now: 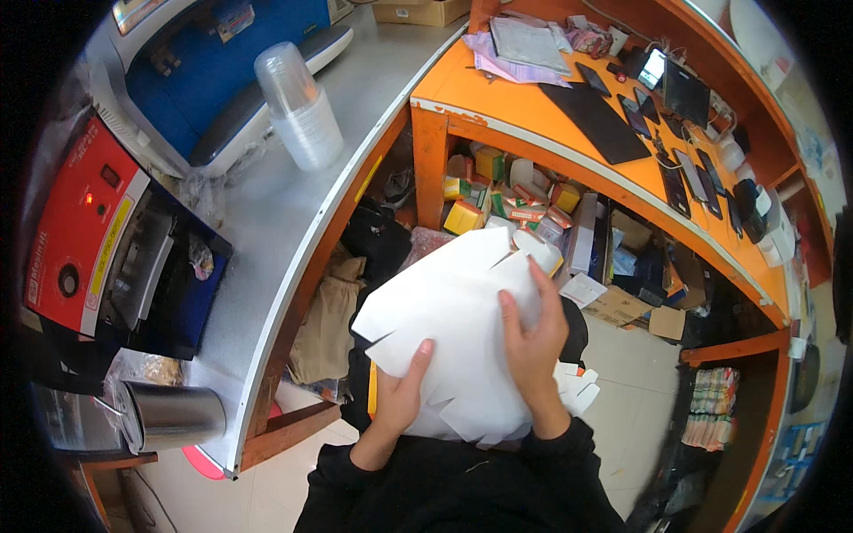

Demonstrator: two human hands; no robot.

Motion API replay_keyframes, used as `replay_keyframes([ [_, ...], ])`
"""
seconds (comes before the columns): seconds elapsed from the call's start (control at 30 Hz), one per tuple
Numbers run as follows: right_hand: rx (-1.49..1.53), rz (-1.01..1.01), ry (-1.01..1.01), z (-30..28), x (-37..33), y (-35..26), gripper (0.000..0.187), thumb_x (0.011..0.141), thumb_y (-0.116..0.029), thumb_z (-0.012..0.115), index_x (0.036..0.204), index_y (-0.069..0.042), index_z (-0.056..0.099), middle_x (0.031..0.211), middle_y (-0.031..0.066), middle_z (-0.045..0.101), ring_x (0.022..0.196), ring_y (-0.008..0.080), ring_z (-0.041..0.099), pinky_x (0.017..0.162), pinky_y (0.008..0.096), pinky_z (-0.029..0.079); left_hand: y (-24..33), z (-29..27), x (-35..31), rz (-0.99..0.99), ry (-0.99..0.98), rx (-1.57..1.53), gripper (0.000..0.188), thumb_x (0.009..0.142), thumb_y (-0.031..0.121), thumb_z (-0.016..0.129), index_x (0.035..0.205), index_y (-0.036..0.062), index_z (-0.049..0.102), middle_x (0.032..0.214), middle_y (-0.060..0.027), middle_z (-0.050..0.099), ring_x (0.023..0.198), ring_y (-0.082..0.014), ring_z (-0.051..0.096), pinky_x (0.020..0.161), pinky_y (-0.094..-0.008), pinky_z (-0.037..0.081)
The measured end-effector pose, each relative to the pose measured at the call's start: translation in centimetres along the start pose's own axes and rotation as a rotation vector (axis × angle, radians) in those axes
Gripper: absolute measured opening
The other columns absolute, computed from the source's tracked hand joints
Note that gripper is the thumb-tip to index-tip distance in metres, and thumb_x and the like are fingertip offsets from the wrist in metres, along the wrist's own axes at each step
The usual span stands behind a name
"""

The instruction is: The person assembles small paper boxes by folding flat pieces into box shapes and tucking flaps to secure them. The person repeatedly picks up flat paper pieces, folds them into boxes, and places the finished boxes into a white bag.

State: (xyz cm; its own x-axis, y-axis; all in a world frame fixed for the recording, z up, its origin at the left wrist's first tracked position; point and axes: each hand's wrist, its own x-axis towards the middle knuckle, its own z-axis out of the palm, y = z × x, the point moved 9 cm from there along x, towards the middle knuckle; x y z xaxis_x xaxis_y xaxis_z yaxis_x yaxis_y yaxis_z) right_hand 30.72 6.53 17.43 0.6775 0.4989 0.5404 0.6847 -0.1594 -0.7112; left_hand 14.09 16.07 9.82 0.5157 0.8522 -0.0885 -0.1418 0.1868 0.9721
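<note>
A flat white cardboard box blank (458, 329) with slits and flaps along its edges lies tilted over my lap. Its plain white side faces up. My left hand (393, 404) grips its lower left part, thumb on top and the other fingers hidden underneath. At the right side my right hand (536, 351) is closed on it, thumb and a finger pressed on the white face. Another white cardboard piece with tabs (577, 388) pokes out beside my right wrist. Whether more blanks lie beneath is hidden.
The grey counter (267, 240) at left carries stacked clear plastic cups (302, 115), a red sealing machine (84, 222) and a metal canister (178, 415). Several phones lie on the orange desk (498, 98). Small colourful boxes (466, 216) crowd the space below it.
</note>
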Motion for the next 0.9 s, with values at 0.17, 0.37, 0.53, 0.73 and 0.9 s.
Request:
replay_keyframes([
  [0.17,-0.056,-0.079,-0.015,1.4,-1.4,-0.3,0.048,0.082,-0.004,0.06,0.128,0.002,0.046,0.126,0.0187,0.051,0.117,0.0341,0.048,0.099,0.0389,0.037,-0.8,-0.8,0.5,0.044,0.045,0.078,0.029,0.09,0.014,0.056,0.11,-0.0061,0.053,0.105,-0.0112,0.06,0.097,-0.0176,0.056,0.083,-0.0292,0.043],
  [0.37,0.145,-0.001,0.027,-0.3,-2.0,-0.2,0.028,0.078,-0.003,0.067,0.104,0.001,0.058,0.101,0.0151,0.063,0.093,0.0257,0.061,0.082,0.031,0.046,-2.3,-1.7,0.1,-0.02,0.125,0.099,0.039,0.085,0.013,0.062,0.117,-0.0051,0.048,0.108,-0.0123,0.058,0.1,-0.019,0.055,0.086,-0.0304,0.042],
  [0.53,0.411,0.069,-0.077,-2.2,-1.8,-0.7,0.015,0.075,-0.002,0.071,0.085,0.001,0.06,0.079,0.0105,0.064,0.07,0.0144,0.061,0.064,0.0235,0.046,-0.5,-3.6,0.3,0.206,0.108,-0.085,0.079,0.074,-0.001,0.068,0.137,0.0007,0.021,0.122,-0.0143,0.047,0.116,-0.0218,0.044,0.098,-0.0332,0.034],
  [0.73,0.532,0.151,-0.368,-0.1,-1.6,-2.2,0.014,0.079,-0.006,0.068,0.087,0.002,0.061,0.079,0.0082,0.064,0.069,0.0115,0.06,0.065,0.0227,0.046,6.8,-7.5,-1.3,0.611,0.308,0.242,0.056,0.089,0.026,0.053,0.134,-0.0004,0.031,0.12,-0.019,0.05,0.113,-0.0266,0.049,0.098,-0.0377,0.035],
  [0.9,0.547,0.068,-0.371,-0.1,-1.5,-3.2,0.015,0.08,-0.01,0.069,0.089,0.001,0.063,0.084,0.0077,0.066,0.075,0.0121,0.062,0.066,0.0244,0.048,9.7,-7.2,-0.2,0.612,0.167,0.4,0.046,0.095,0.033,0.035,0.12,-0.0041,0.047,0.112,-0.0199,0.057,0.106,-0.029,0.054,0.1,-0.0402,0.034],
])
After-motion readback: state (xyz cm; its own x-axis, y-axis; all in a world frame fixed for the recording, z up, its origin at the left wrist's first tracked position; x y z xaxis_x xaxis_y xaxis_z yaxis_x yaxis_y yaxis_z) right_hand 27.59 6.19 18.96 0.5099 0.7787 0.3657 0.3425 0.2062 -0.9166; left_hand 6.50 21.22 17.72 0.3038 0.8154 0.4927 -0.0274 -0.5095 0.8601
